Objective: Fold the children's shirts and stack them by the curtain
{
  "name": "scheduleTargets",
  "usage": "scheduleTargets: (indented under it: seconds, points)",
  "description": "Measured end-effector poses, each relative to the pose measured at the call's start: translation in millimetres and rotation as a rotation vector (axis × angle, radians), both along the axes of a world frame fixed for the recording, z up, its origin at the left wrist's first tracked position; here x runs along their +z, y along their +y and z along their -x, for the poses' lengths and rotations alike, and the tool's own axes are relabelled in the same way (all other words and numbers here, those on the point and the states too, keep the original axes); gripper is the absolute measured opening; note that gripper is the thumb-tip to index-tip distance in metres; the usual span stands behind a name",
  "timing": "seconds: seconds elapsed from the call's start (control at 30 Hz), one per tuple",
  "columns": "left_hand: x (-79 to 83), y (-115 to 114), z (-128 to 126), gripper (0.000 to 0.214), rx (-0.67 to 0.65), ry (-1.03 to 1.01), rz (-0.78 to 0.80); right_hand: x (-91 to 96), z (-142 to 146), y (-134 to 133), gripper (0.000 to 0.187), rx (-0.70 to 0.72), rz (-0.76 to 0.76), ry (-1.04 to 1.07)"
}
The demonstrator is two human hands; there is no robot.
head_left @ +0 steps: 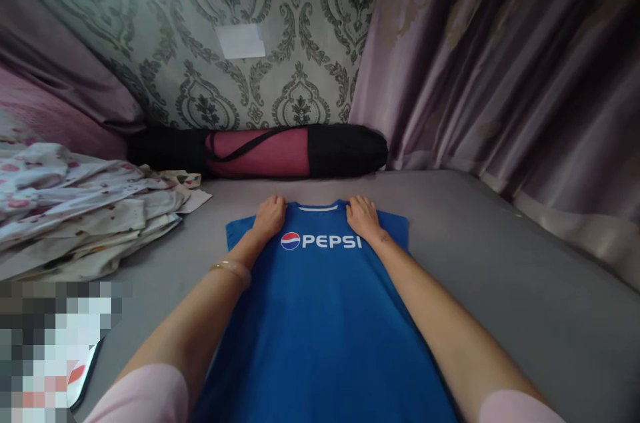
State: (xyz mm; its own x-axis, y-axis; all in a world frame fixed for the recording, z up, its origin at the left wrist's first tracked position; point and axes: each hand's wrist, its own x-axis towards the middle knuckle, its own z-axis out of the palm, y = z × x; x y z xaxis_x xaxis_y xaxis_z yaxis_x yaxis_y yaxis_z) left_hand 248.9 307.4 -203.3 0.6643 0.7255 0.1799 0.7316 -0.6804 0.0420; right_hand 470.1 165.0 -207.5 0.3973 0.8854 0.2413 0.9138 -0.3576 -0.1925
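Note:
A blue T-shirt [320, 316] with a white PEPSI logo lies spread flat on a grey bed surface, collar pointing away from me. My left hand [270, 215] rests on its left shoulder beside the collar, fingers curled down onto the fabric. My right hand [363, 216] rests on the right shoulder in the same way. Both hands press on the cloth; whether they pinch it is unclear. A pale bangle [231, 269] sits on my left wrist.
A rolled pink mat in a black bag [260, 151] lies along the patterned wall behind the shirt. A heap of white floral fabric [75, 209] is at the left. Purple curtains [500, 63] hang at the right. The grey bed surface [500, 263] extends rightward.

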Motion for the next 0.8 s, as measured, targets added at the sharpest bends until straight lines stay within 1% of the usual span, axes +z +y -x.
scheduleTargets:
  seconds: [0.1, 0.17, 0.2, 0.27, 0.37, 0.47, 0.53, 0.6, 0.67, 0.73, 0.8]
  points:
    - [8.6, -9.1, 0.6, 0.034, 0.064, 0.047, -0.129, 8.6, -2.4, -6.2, 0.036, 0.001, 0.049, 0.045]
    - [14.6, -19.1, 6.4, 0.036, 0.036, 0.064, -0.165, 13.8, -0.7, -17.7, 0.044, 0.034, 0.038, 0.030]
    - [15.5, -25.6, 11.3, 0.037, 0.009, 0.077, -0.158, 14.4, 1.3, -25.5, 0.047, 0.048, 0.032, 0.010]
    - [11.1, -39.8, 23.8, 0.043, -0.030, 0.100, -0.112, 10.8, 6.8, -42.5, 0.054, 0.050, 0.054, -0.009]
    - [-5.0, -57.9, 42.0, 0.061, 0.000, 0.108, 0.026, -1.5, 13.0, -62.0, 0.065, -0.014, 0.136, 0.044]
    - [-15.6, -63.4, 50.5, 0.069, 0.037, 0.088, 0.148, -7.9, 12.3, -67.6, 0.068, -0.032, 0.182, 0.095]
    - [-14.7, -61.6, 52.0, 0.070, 0.028, 0.084, 0.183, -4.9, 9.3, -67.1, 0.067, -0.020, 0.193, 0.116]
    - [-9.2, -61.1, 54.5, 0.070, 0.016, 0.072, 0.188, 2.8, 7.7, -68.3, 0.066, -0.016, 0.200, 0.173]
    - [-2.1, -68.3, 61.3, 0.068, -0.007, 0.048, 0.165, 11.8, 11.3, -75.0, 0.065, -0.016, 0.190, 0.226]
    - [3.4, -86.7, 73.3, 0.066, -0.059, 0.038, 0.135, 18.3, 23.0, -88.2, 0.065, 0.024, 0.172, 0.226]
    - [5.0, -114.6, 88.8, 0.065, -0.150, 0.051, 0.134, 19.1, 42.0, -106.0, 0.067, 0.112, 0.179, 0.199]
